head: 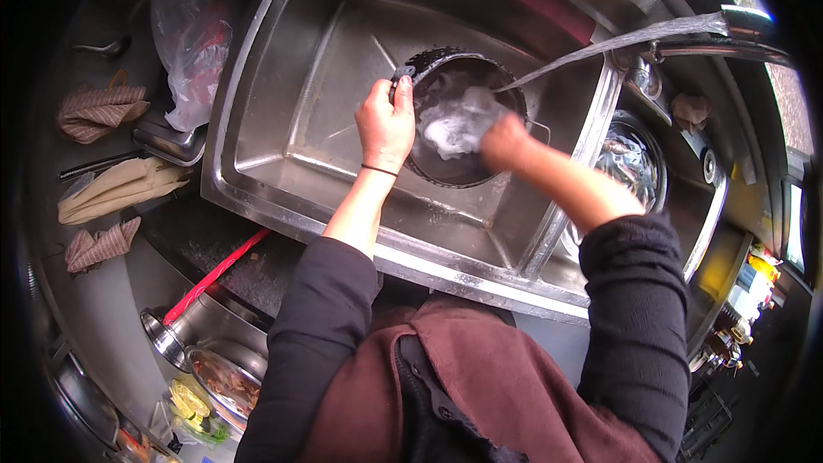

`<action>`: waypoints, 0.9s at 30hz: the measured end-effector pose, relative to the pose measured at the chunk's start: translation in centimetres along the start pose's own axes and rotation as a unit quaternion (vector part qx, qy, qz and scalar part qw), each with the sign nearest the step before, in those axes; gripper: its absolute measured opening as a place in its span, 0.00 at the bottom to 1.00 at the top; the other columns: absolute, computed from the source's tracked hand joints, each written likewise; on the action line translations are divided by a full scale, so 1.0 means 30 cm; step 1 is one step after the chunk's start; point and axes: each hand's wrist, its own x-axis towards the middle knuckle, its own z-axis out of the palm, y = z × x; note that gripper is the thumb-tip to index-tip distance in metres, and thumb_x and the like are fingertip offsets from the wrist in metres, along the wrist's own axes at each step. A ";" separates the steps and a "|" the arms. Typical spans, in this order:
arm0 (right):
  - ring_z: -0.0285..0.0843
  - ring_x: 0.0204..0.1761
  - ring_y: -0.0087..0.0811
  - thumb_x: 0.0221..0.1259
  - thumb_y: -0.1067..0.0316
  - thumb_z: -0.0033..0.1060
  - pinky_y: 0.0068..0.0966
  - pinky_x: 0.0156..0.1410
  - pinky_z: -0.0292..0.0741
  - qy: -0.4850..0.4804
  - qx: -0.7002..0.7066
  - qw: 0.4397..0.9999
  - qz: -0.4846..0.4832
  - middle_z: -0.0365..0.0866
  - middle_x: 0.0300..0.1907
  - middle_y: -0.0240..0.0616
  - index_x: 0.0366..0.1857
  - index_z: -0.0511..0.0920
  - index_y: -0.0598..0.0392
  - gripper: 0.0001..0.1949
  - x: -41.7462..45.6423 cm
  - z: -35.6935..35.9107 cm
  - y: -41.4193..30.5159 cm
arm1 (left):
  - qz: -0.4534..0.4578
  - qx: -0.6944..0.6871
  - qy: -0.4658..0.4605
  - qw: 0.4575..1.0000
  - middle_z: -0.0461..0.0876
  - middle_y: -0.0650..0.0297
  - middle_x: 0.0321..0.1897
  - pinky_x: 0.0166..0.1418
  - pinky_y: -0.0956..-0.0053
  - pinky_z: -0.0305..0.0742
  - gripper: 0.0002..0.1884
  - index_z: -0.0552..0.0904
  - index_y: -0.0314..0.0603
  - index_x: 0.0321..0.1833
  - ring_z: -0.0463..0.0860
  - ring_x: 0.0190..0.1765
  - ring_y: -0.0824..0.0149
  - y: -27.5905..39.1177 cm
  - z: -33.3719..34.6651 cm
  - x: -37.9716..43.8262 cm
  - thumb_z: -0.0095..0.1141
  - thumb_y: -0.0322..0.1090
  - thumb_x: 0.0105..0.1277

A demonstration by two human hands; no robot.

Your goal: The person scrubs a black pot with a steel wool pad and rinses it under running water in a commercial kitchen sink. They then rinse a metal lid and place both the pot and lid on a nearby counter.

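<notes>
A dark round pot (429, 62) sits tilted in the large stainless steel sink basin (334, 96). At its left side my left hand (386, 125) grips the pot's handle (402, 72), thumb on top. Water and white foam (450, 135) swirl inside. My right hand (505, 141), blurred by motion, is over the pot's right part; whether it holds something cannot be made out. From the faucet (746, 22) at the upper right, a stream of water (617, 45) runs into the pot.
The smaller right basin holds a round metal bowl (656, 161). Left of the sink lie a plastic bag (199, 64), a metal container (170, 141) and striped cloths (103, 109). A red stick (215, 276) and a bowl of food (225, 379) are at lower left.
</notes>
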 end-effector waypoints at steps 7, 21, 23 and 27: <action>0.74 0.50 0.32 0.54 0.58 0.58 0.33 0.53 0.67 0.070 -0.024 0.997 0.038 0.83 0.44 0.36 0.37 0.86 0.48 0.12 0.027 0.051 0.050 | 0.006 -0.011 -0.002 1.000 0.78 0.49 0.19 0.29 0.59 0.71 0.18 0.73 0.36 0.27 0.78 0.25 0.45 0.021 0.004 -0.005 0.58 0.42 0.69; 0.84 0.47 0.36 0.63 0.65 0.49 0.34 0.53 0.79 0.204 0.050 0.971 0.112 0.86 0.44 0.34 0.40 0.86 0.49 0.13 0.207 0.101 0.003 | 0.037 -0.005 -0.004 0.999 0.78 0.48 0.20 0.29 0.60 0.71 0.16 0.74 0.35 0.29 0.79 0.25 0.46 0.047 0.003 -0.032 0.57 0.41 0.70; 0.79 0.54 0.38 0.59 0.67 0.49 0.36 0.47 0.81 0.341 0.039 0.938 0.051 0.82 0.49 0.41 0.38 0.84 0.53 0.11 0.275 0.090 0.103 | 0.017 -0.011 -0.029 0.999 0.78 0.49 0.20 0.29 0.61 0.71 0.16 0.74 0.35 0.29 0.79 0.25 0.46 0.052 0.018 -0.031 0.57 0.41 0.70; 0.76 0.55 0.39 0.59 0.66 0.49 0.36 0.54 0.78 0.289 0.156 0.935 0.136 0.77 0.54 0.43 0.52 0.77 0.54 0.17 0.274 0.152 0.021 | 0.007 -0.016 -0.016 1.000 0.78 0.49 0.20 0.29 0.62 0.71 0.16 0.74 0.35 0.29 0.79 0.24 0.48 0.043 0.004 -0.033 0.57 0.40 0.70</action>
